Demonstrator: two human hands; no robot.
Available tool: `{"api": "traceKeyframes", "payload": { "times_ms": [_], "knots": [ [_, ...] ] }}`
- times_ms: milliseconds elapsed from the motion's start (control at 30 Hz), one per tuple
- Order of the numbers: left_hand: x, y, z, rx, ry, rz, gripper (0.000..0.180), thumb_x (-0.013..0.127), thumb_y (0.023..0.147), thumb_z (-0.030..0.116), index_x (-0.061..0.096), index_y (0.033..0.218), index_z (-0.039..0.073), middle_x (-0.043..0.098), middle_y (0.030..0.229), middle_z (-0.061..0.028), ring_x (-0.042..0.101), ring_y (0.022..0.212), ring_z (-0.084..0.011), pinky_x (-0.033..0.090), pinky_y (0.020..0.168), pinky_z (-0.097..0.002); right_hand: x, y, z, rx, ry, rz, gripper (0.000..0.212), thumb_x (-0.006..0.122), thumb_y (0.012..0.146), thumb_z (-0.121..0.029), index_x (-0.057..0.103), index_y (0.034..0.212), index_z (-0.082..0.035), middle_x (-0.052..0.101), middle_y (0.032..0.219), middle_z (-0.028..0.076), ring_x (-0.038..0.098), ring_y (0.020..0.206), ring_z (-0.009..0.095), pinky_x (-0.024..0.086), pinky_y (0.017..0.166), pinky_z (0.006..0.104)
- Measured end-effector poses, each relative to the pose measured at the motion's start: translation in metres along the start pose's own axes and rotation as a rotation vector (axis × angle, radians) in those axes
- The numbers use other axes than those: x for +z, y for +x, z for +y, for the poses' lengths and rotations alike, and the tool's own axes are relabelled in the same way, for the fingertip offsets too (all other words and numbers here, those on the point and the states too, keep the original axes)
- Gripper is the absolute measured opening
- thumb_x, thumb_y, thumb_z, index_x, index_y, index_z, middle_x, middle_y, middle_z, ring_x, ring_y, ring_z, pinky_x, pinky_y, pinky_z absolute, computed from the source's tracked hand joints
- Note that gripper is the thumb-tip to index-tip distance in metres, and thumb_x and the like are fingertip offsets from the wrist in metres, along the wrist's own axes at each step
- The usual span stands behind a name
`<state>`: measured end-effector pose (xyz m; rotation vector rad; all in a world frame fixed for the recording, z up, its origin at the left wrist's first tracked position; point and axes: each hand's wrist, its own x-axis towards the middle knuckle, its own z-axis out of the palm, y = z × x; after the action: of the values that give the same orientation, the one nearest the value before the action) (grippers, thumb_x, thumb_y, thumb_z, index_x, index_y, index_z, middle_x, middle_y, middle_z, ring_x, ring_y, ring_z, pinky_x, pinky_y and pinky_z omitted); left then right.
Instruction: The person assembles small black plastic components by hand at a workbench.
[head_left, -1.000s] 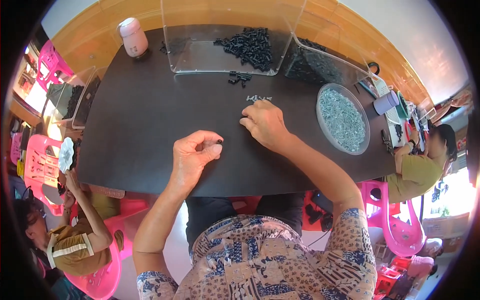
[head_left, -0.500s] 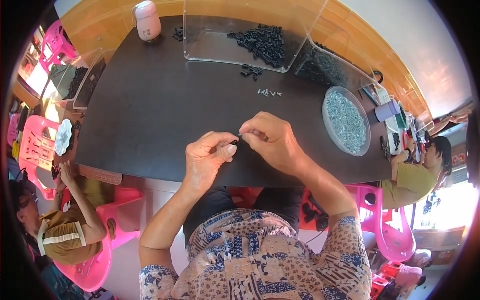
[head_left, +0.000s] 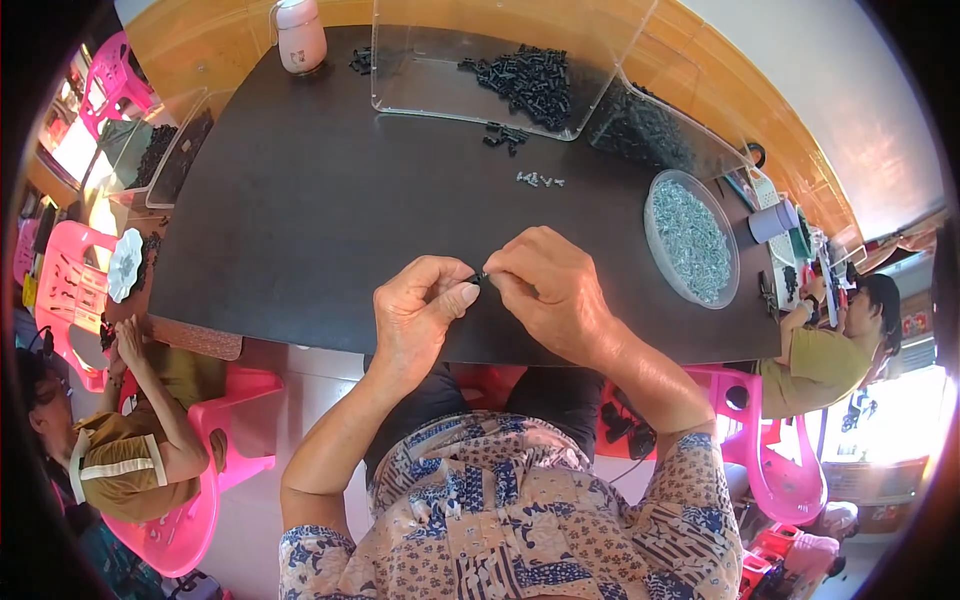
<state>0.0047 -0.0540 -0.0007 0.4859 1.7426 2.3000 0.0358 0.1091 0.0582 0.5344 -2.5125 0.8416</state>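
Note:
Near the table's front edge, my left hand (head_left: 415, 305) pinches a small black plastic part (head_left: 474, 280) between thumb and forefinger. My right hand (head_left: 545, 285) is closed in a pinch on a tiny silvery metal piece (head_left: 485, 274), whose tip meets the black part or lies right beside it; the fingers hide the rest. Beyond the hands, several small silvery metal pieces (head_left: 540, 180) lie loose on the dark table. To the right of my right hand stands a round clear bowl (head_left: 735, 270) filled with similar silvery pieces.
At the back, a clear plastic bin (head_left: 420, 103) on its side holds a heap of black parts (head_left: 530, 85), some spilled in front. Another clear bin (head_left: 690, 130) stands beside it. A pink bottle (head_left: 301, 40) is far left, a lilac cup (head_left: 773, 222) right. Co-workers sit on both sides.
My right hand has come slightly closer to the black part, bringing the tiny metal piece up to it. My left hand has barely moved. The view has shifted slightly.

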Motion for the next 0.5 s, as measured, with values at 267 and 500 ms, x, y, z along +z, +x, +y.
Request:
{"api": "traceKeyframes", "payload": {
  "times_ms": [267,500],
  "knots": [
    [0.002,-0.002,-0.002,-0.004,0.061,-0.010,0.007,0.066,0.079,-0.002,0.063,0.085,-0.003,0.054,0.076,0.0009,0.047,0.066,-0.0048,0.040,0.059,-0.0192,0.008,-0.005,0.001,0.003,-0.001,-0.025,0.015,0.061,0.073,0.005,0.062,0.086,-0.003,0.058,0.077,0.009,0.056,0.071,0.025,0.045,0.058,0.0336],
    [0.000,-0.005,-0.002,-0.091,-0.149,-0.055,0.011,0.064,0.080,-0.005,0.063,0.090,-0.004,0.055,0.078,0.0002,0.050,0.069,-0.0056,0.042,0.060,-0.0200,0.013,-0.008,-0.004,-0.091,-0.061,0.011,0.021,0.058,0.071,0.004,0.057,0.092,0.002,0.056,0.078,0.013,0.053,0.070,0.029,0.045,0.061,0.0362]
  ]
}}
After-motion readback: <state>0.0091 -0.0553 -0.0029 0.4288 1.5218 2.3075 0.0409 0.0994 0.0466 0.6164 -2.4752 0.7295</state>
